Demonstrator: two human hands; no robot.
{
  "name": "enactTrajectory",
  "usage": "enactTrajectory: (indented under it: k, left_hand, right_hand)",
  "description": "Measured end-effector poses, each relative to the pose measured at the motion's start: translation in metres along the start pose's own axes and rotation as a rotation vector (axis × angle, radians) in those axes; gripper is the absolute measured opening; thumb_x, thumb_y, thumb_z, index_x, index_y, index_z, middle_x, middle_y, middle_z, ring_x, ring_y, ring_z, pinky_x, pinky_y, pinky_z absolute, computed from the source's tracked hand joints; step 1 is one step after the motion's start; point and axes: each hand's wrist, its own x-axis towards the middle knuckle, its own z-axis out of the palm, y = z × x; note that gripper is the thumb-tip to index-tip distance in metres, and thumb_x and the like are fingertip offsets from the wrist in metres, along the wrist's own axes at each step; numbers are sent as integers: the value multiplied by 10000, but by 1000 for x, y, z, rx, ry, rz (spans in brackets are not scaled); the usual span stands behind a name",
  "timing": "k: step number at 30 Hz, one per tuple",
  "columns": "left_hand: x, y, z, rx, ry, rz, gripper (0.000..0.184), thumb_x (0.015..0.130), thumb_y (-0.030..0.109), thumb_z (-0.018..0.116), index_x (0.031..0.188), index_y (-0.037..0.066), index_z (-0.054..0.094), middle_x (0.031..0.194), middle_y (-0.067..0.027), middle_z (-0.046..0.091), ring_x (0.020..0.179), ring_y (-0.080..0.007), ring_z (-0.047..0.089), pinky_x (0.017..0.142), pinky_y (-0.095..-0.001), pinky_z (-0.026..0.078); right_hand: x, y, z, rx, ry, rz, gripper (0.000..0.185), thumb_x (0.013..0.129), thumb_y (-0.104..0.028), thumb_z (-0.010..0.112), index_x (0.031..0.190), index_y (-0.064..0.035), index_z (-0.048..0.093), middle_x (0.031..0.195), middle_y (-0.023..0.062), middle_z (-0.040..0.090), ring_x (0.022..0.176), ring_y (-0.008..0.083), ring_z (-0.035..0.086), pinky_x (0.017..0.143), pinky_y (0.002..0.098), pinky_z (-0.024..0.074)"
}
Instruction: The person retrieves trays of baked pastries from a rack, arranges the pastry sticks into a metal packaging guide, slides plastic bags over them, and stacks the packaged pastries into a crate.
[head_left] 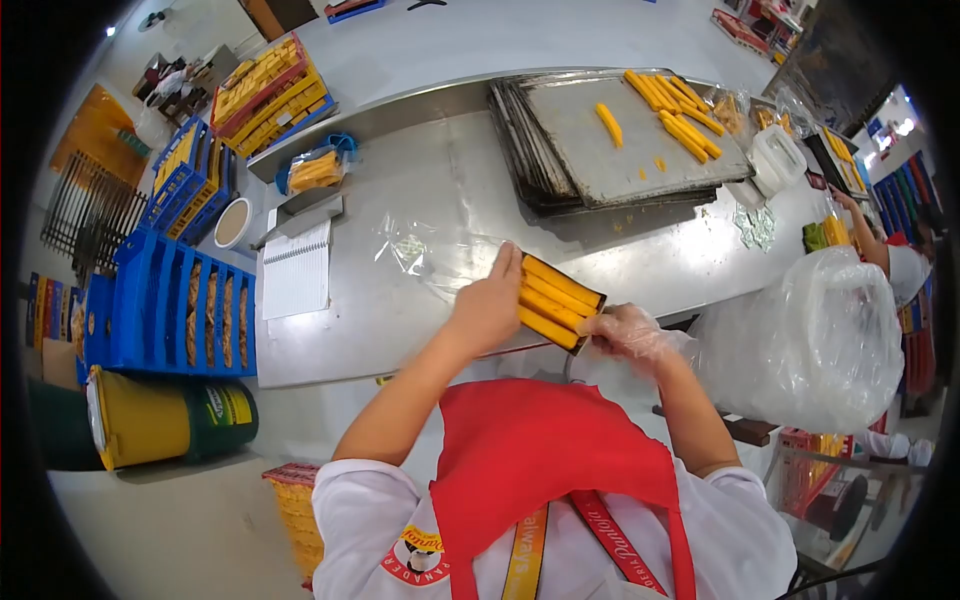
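Several yellow bread-like sticks lie side by side in a narrow dark tray at the table's near edge. My left hand, bare, is closed around the tray's left end, next to clear plastic film. My right hand, in a clear plastic glove, has its fingers pinched at the tray's right end. A clear plastic bag lies on the steel table beyond my left hand. Loose yellow sticks and a few crumbs sit on the top sheet of a stack of baking trays.
A spiral notebook and a bagged pack of sticks lie at the left. Blue crates stand beyond that edge. A large clear plastic bag bulges at the right, near a white container and another person's arm.
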Motion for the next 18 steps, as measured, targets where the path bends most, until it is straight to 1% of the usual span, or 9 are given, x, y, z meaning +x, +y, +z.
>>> enactTrajectory:
  k: [1, 4, 8, 9, 11, 13, 15, 17, 18]
  left_hand:
    - [5, 7, 15, -4, 10, -9, 752, 800, 92, 534, 1503, -59, 311, 1592, -233, 269, 913, -372, 696, 760, -466, 572]
    - [20, 19, 61, 386, 165, -107, 710, 826, 142, 595, 1471, -66, 382, 1571, -266, 293, 706, -219, 670, 572, -376, 562]
    - [35, 40, 87, 370, 97, -270, 713, 832, 147, 603, 1470, -76, 377, 1491, -283, 415, 710, -242, 681, 573, -387, 555]
    - [40, 44, 96, 200, 150, -355, 706, 846, 157, 601, 1477, -64, 375, 1402, -279, 501, 715, -256, 686, 583, -397, 552]
    - [45, 59, 95, 26, 202, -451, 699, 859, 167, 600, 1483, -53, 374, 1312, -275, 587, 719, -269, 691, 593, -407, 550]
    - [45, 81, 62, 57, -11, -323, 642, 880, 159, 568, 1459, -54, 391, 1185, -233, 636, 763, -323, 693, 678, -444, 570]
    - [65, 39, 73, -7, 45, -326, 560, 869, 236, 621, 1372, 10, 521, 1073, -235, 673, 810, -377, 682, 721, -504, 545]
    - [50, -1, 7, -112, 439, -452, 609, 879, 293, 616, 1393, -7, 485, 1121, -256, 657, 1084, -405, 621, 912, -517, 504]
    - [50, -54, 9, 59, 426, -574, 602, 866, 323, 632, 1375, 18, 527, 1289, -277, 584, 1197, -402, 554, 1025, -489, 444]
  right_hand:
    - [2, -5, 0, -38, -13, 55, 291, 780, -277, 758, 814, -11, 646, 625, 39, 542, 505, 130, 443, 474, 295, 334]
    - [12, -7, -5, 36, -38, 28, 264, 803, -270, 727, 769, -28, 626, 637, 23, 540, 527, 116, 455, 487, 289, 346]
    - [69, 29, -28, -57, -67, 7, 239, 831, -245, 681, 716, -51, 600, 621, 9, 529, 521, 100, 443, 479, 280, 325]
    - [79, 36, -37, -63, -74, 9, 239, 831, -245, 681, 716, -51, 600, 621, 9, 529, 521, 100, 443, 479, 280, 325]
    - [90, 41, -48, -262, -212, -221, 229, 834, -238, 678, 717, -55, 603, 622, 8, 526, 526, 101, 443, 481, 280, 324]
    - [87, 29, -49, -302, -253, -267, 229, 838, -235, 669, 723, -48, 607, 625, 11, 528, 527, 106, 448, 479, 281, 331]
    - [89, 21, -50, -280, -252, -231, 232, 842, -236, 661, 728, -40, 611, 628, 16, 532, 526, 110, 453, 476, 283, 337]
    - [95, 19, -51, -122, -210, -5, 333, 811, -350, 709, 798, -25, 636, 657, 21, 546, 571, 148, 508, 522, 322, 410]
    - [96, 18, -51, -119, -215, -6, 333, 811, -350, 709, 798, -25, 636, 657, 21, 546, 571, 148, 508, 522, 322, 410]
